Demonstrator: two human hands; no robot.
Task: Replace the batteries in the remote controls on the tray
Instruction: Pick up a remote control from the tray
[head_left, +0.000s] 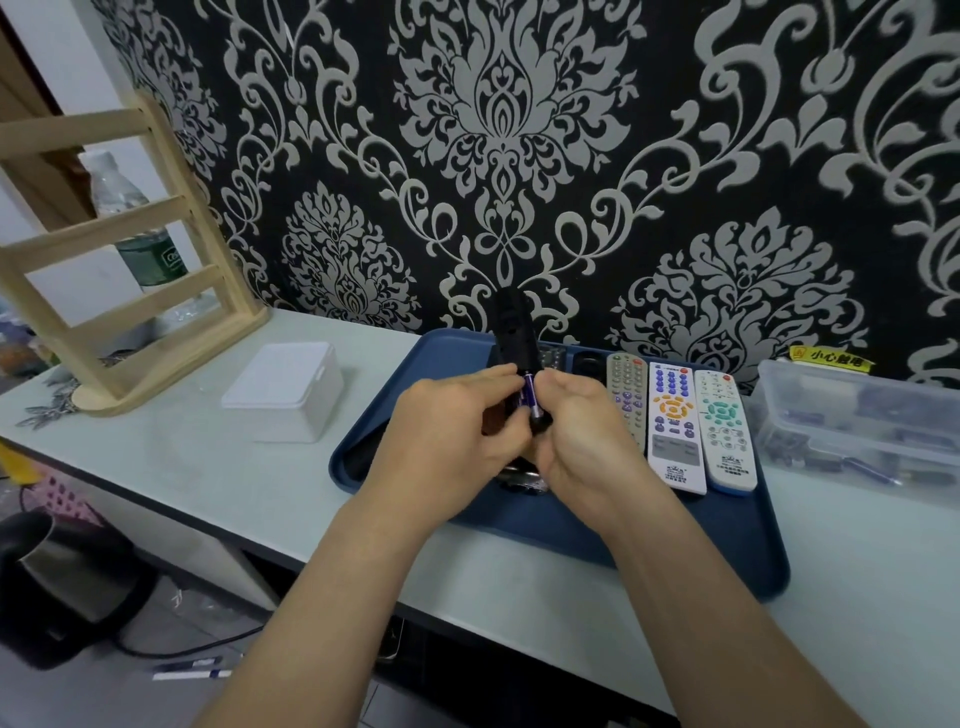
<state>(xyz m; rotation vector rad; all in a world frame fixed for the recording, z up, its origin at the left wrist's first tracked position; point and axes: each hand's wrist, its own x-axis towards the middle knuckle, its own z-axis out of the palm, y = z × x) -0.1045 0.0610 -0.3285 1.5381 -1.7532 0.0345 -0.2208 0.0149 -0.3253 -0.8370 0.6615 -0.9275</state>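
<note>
Far left of the fingers, a wooden rack (119, 249) stands on the desk (218, 467) with a water bottle (140, 228) behind it. Nearer in, a white lidded box (285, 389) sits just left of the blue tray (623, 530).

Over the tray, the left hand (447, 436) wraps its curled fingers (498, 376) round a black remote (511, 332). The remote is raised off the tray and tipped towards the person, probably so that its battery bay faces them. A purple battery (532, 397) lies in the remote between the two sets of fingertips.

The right hand (587, 436) curls in against that battery and seems to pinch it. I cannot tell whether the battery is going in or coming out.

Just right of these fingers, a grey remote (626, 395), an orange-keyed remote (674, 431) and a green-keyed remote (724, 431) lie side by side, keys up, on the tray. They are likely waiting their turn.

Further right, off the tray, sits a clear plastic box (852, 421). It appears to hold batteries and is probably kept there for easy reach.
</note>
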